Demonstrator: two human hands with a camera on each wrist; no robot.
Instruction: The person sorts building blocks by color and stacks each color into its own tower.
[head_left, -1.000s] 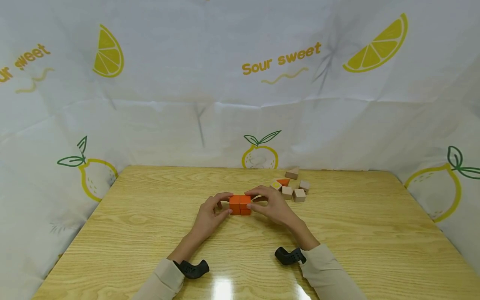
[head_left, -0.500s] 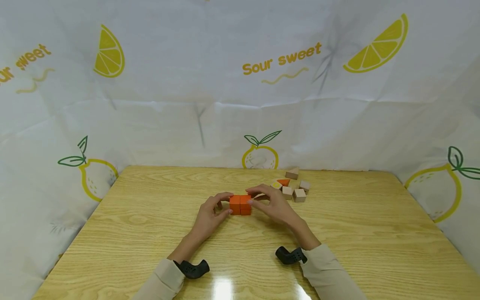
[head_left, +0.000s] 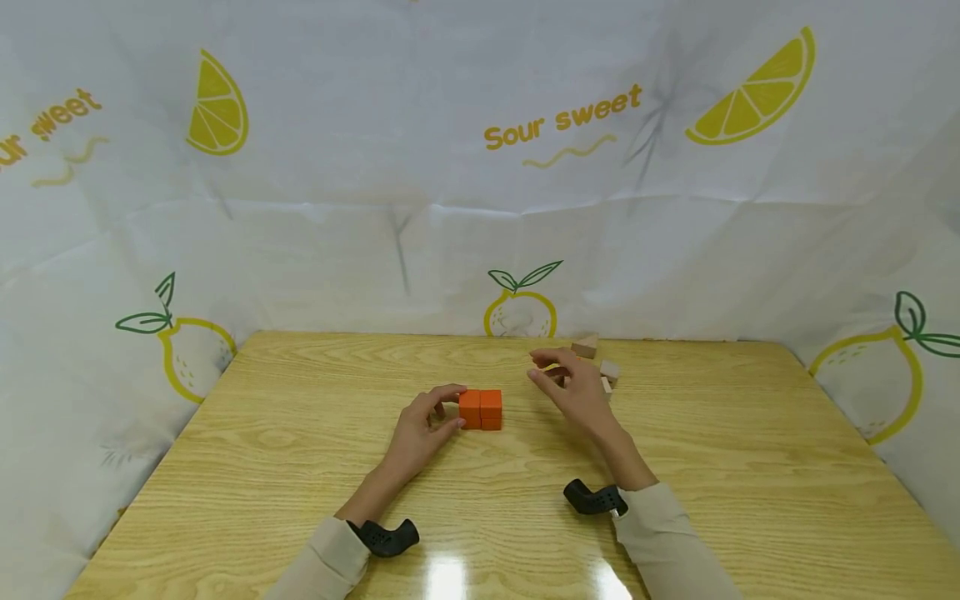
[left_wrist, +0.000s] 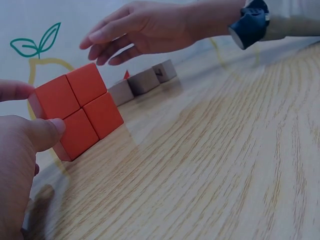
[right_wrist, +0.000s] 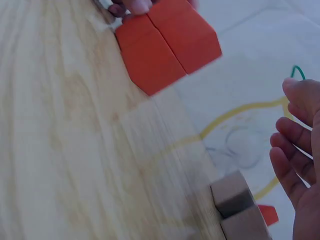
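Orange cube blocks point(head_left: 480, 408) stand two wide and two high on the table, faces flush in the left wrist view. My left hand point(head_left: 415, 431) pinches the left side of this stack, with the thumb point(left_wrist: 47, 131) on the front face and a finger at the back edge. My right hand point(head_left: 581, 400) is in the air to the right, apart from the stack, fingers loosely bent with nothing between them. Behind it lie plain wooden blocks point(left_wrist: 144, 81) and an orange pointed piece point(right_wrist: 268, 214), partly hidden by that hand in the head view.
A wooden triangle block point(head_left: 583, 347) lies near the table's back edge, with a plain cube point(head_left: 609, 370) in front of it. White cloth point(head_left: 337, 258) printed with lemons hangs behind and beside the wood-grain table point(head_left: 300, 467).
My right hand has let go of the right side of the orange stack and moved right and back, over the loose blocks. My left hand and the stack have stayed put.
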